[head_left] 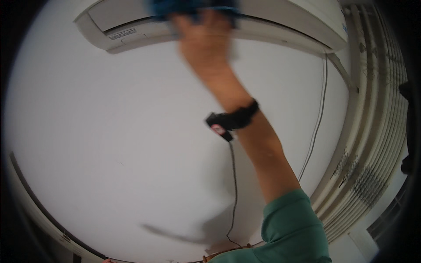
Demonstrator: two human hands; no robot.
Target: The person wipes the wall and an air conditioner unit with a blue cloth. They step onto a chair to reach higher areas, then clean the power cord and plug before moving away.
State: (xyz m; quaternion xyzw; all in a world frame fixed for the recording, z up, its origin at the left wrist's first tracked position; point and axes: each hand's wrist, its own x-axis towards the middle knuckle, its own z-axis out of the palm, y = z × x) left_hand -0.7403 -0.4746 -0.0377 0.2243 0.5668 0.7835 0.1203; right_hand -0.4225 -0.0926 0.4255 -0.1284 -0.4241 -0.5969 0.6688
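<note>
My right hand (pixel 205 36), blurred, is raised at the top middle and presses a blue cloth (pixel 194 8) against the front of a white wall-mounted air conditioner (pixel 263 33). The cloth covers part of the unit's long dark slot, and its upper part runs out of view. A black strap with a small device (pixel 236 119) circles the right forearm. At the bottom edge, a small bit of my left hand (pixel 109 261) shows; its fingers and anything in them are hidden.
A pale wall (pixel 131 115) spans the middle. From the wrist device a thin cable (pixel 235 184) hangs down. Another cable (pixel 317 128) drops from the unit's right end. Patterned curtains (pixel 365 115) hang at the right. A dark-edged rail (pixel 42 207) curves along the lower left.
</note>
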